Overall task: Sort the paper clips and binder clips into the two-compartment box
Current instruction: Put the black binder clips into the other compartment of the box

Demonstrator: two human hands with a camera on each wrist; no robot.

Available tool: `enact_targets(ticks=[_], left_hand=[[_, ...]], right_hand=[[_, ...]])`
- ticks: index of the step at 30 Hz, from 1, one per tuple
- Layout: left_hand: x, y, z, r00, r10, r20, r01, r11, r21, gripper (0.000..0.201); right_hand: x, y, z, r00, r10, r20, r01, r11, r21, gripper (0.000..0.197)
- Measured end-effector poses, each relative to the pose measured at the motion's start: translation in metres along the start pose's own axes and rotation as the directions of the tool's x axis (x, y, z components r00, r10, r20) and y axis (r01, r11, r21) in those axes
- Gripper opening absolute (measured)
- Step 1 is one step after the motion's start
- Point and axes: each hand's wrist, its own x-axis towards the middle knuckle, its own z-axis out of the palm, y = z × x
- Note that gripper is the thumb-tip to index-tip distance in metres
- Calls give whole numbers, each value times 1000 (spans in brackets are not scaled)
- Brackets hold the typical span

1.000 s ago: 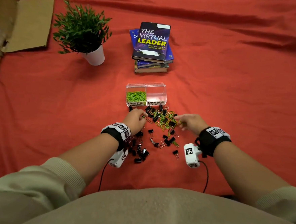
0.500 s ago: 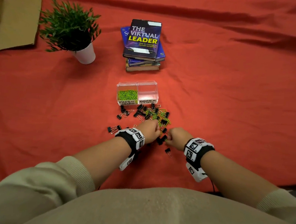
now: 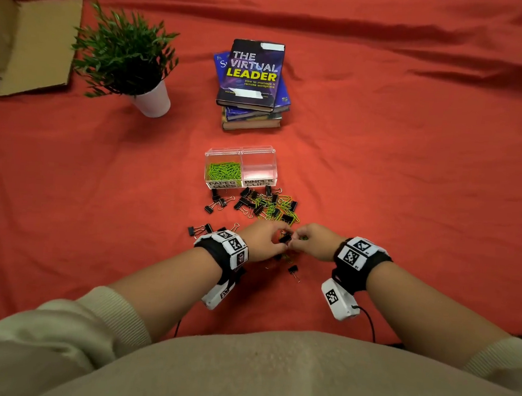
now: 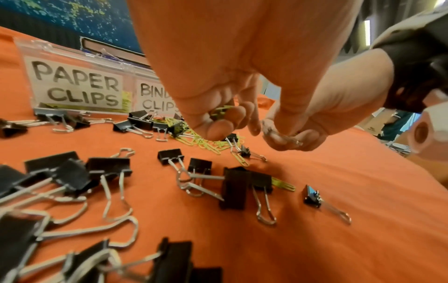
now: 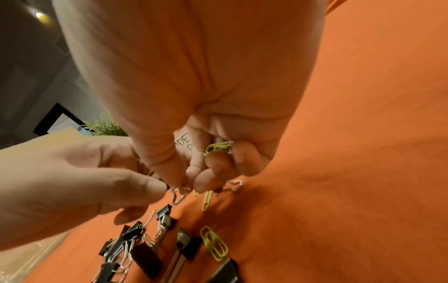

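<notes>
A: Red cloth (image 3: 409, 177) covers the whole surface in the head view. What sits on it?

B: At the far side, a potted plant (image 3: 127, 58), a stack of books (image 3: 252, 79) and a cardboard flap (image 3: 35, 43). Nearer stands the clear two-compartment box (image 3: 241, 153); its left half, labelled PAPER CLIPS, holds green paper clips (image 3: 224, 171), and the right half, labelled BINDER CLIPS, looks bare. Just in front of it lies a mixed pile of black binder clips (image 3: 244, 203) and loose green paper clips (image 3: 285, 206).

A: And the hands?

B: The left hand (image 3: 264, 240) and right hand (image 3: 312, 240) meet fingertip to fingertip just in front of the pile, with one held binder clip (image 3: 284, 238) between them.

A: What does the left wrist view add?

B: More binder clips lie scattered on the cloth below. The left hand's fingers (image 4: 218, 130) are curled, with green paper clips tucked in the palm; the right hand pinches a wire handle beside it.

A: The right wrist view?

B: The right hand's curled fingers (image 5: 213, 170) keep a green paper clip (image 5: 217, 146) in the palm, while its thumb and forefinger pinch a silver wire handle (image 5: 179, 195) that the left thumb also touches.
</notes>
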Motion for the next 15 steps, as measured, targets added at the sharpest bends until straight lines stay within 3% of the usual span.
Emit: enact_targets(ticks=[3, 7, 11, 15], left_hand=[[3, 2, 0, 1000, -18, 19, 17, 999, 41, 26], [7, -13, -9, 988, -148, -36, 151, 983, 103, 17], [2, -29, -19, 957, -276, -88, 288, 940, 182, 22], [8, -18, -10, 957, -228, -178, 267, 933, 242, 25]], right_hand=[[1, -1, -4, 1000, -7, -30, 8, 1000, 27, 18], [1, 2, -4, 991, -17, -132, 17, 1000, 0, 18], [-1, 5, 14, 997, -32, -73, 16, 976, -216, 11], [-2, 1, 30, 993, -84, -80, 49, 926, -375, 17]])
